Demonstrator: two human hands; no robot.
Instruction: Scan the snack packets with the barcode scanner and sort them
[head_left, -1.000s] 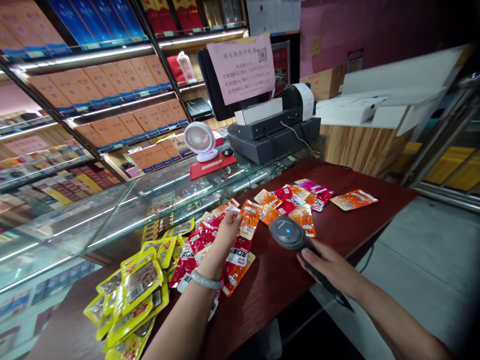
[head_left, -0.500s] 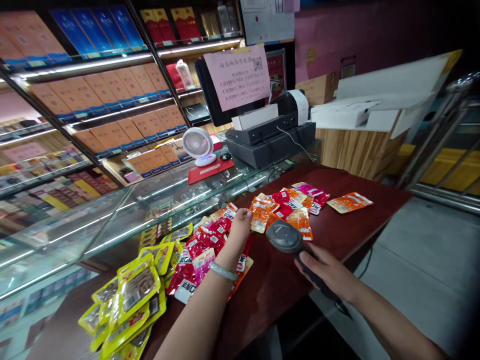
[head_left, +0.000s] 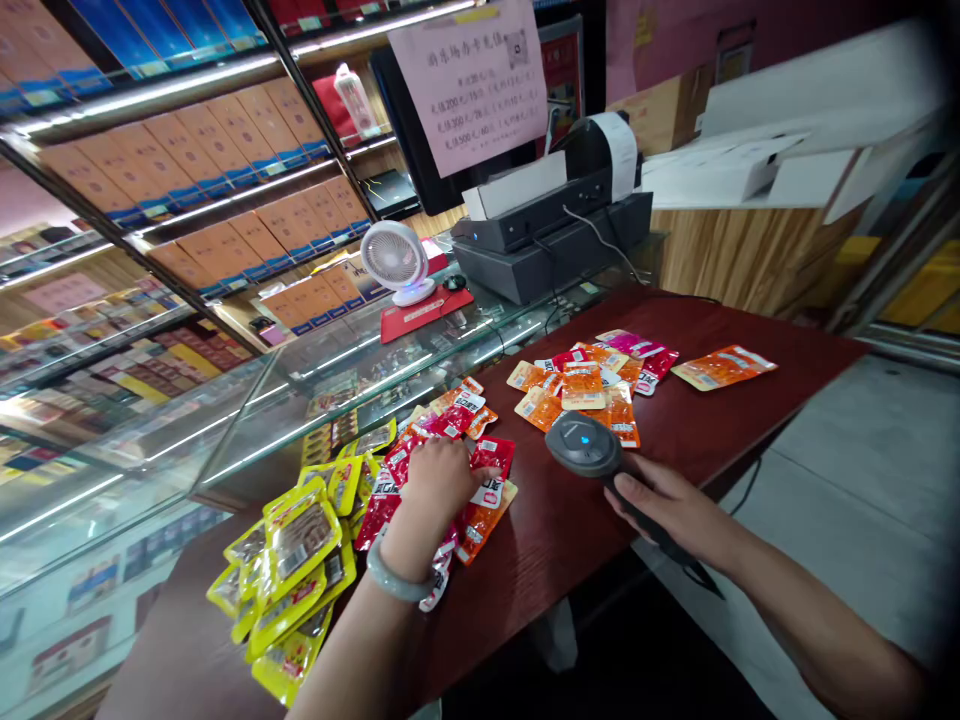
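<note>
Scanner [head_left: 583, 447], dark and handheld, sits in the person's right hand [head_left: 667, 507], whose fingers are wrapped around the grip with the thumb laid along its top; the head is lifted clear of the red-brown counter [head_left: 660, 440] and its lit face is turned up and toward the packets, a hold that appears to keep the reading window ready over whatever is brought beneath it. Just beyond the scanner head lies a loose cluster of orange packets [head_left: 581, 385] mixed with a few red and pink ones, and one orange packet [head_left: 724, 366] lies well apart toward the counter's far end. The left hand [head_left: 441, 478], a pale bangle at its wrist, rests palm down on the heap of red packets [head_left: 420, 470] near the middle of the counter; its fingers are curled onto the top packets, though whether they have closed on a single one cannot be told from this angle. Beside that heap, toward the near corner, a pile of yellow packets [head_left: 296, 560] overlaps itself, so that the goods lie roughly sorted by colour. A glass display case [head_left: 300, 400] adjoins the counter on the left and carries a small white desk fan [head_left: 395, 260] on a red mat; a dark register with printer [head_left: 551, 225] stands at the far end, under a pink paper notice [head_left: 472, 85].
</note>
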